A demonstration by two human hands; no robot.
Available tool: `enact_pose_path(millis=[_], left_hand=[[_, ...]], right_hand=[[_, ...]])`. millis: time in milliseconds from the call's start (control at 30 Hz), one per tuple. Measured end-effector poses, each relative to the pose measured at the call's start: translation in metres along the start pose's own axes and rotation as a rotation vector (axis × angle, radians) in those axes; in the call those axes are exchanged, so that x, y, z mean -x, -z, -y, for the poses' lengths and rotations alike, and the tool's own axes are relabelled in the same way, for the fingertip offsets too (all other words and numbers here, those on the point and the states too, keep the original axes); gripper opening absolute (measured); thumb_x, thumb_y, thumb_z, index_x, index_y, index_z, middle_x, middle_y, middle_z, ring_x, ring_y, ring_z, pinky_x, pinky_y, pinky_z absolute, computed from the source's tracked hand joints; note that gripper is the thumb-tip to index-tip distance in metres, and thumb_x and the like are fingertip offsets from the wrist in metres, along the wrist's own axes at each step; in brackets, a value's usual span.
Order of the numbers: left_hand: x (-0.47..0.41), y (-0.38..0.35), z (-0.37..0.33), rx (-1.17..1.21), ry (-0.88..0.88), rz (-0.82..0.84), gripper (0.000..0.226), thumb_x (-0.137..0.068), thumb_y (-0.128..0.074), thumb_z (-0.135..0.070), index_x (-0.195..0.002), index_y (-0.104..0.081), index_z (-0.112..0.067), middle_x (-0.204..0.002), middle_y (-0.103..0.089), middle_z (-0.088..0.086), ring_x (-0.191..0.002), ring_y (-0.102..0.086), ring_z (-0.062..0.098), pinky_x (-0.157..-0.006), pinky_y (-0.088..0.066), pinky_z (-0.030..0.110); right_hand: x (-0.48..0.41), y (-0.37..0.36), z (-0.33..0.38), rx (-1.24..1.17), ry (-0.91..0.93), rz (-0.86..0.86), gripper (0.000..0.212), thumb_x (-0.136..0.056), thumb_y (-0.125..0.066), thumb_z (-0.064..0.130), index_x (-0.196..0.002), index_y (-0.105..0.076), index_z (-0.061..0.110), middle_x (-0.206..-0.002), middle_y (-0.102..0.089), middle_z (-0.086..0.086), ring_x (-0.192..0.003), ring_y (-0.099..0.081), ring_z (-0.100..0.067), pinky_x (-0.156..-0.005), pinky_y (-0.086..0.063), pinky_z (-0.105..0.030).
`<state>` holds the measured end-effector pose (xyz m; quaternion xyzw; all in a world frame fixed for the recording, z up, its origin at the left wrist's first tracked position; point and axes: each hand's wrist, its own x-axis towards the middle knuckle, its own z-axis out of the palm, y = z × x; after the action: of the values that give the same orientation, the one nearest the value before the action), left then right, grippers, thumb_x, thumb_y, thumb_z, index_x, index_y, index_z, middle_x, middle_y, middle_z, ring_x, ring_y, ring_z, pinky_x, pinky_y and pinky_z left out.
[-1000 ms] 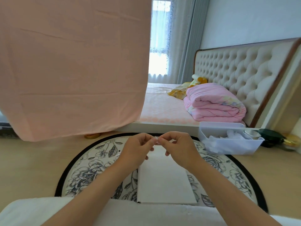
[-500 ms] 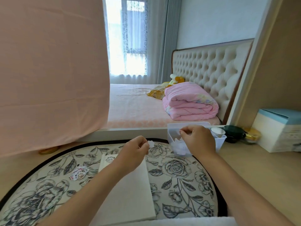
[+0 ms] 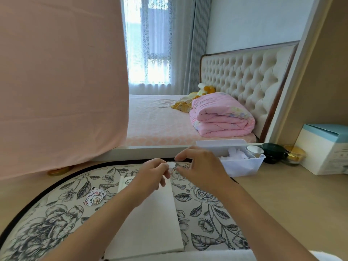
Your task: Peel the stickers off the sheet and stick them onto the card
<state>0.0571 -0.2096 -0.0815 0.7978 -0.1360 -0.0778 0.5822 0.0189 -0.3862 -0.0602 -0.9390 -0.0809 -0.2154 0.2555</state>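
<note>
Both bare forearms enter from the bottom edge and converge at centre frame. Left forearm (image 3: 98, 219) runs up and right. Left hand (image 3: 153, 173) has its back to the camera and its fingers curled; thumb and index tips pinch a small white sticker (image 3: 171, 164) by its left edge, other fingers tucked underneath. Right forearm (image 3: 250, 208) runs up and left. Right hand (image 3: 200, 166) is back-up with fingers loosely bent and spread, holding nothing visible. Its index finger (image 3: 180, 157) reaches out above the sticker, and its thumb (image 3: 179, 169) is just beside the sticker's right edge; contact unclear. Hands nearly touch, right one slightly higher.
</note>
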Motion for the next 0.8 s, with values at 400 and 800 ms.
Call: enact_pose_path(millis=[400,800], left_hand=[[0.019,0.065,0.010,0.496,0.255,0.004,0.029,-0.097,-0.046,-0.027,-0.085,-0.062,-0.006,-0.071,-0.061,0.010,-0.054,-0.055,0.023,-0.053,-0.041,0.028],[0.020,0.084,0.039,0.079,-0.082,-0.128,0.011,-0.096,-0.062,-0.013,-0.089,-0.069,-0.008,-0.072,-0.070,0.000,-0.061,-0.062,0.011,-0.050,-0.043,0.022]], right_hand=[[-0.015,-0.056,0.054,-0.257,-0.024,-0.040,0.010,-0.085,-0.077,0.029,-0.077,-0.074,0.036,-0.085,-0.069,0.020,-0.068,-0.057,0.006,-0.068,-0.048,-0.019],[-0.029,-0.064,0.065,-0.764,-0.376,0.201,0.003,-0.082,-0.081,0.013,-0.083,-0.079,0.012,-0.070,-0.073,-0.001,-0.049,-0.055,-0.012,-0.045,-0.040,-0.023]])
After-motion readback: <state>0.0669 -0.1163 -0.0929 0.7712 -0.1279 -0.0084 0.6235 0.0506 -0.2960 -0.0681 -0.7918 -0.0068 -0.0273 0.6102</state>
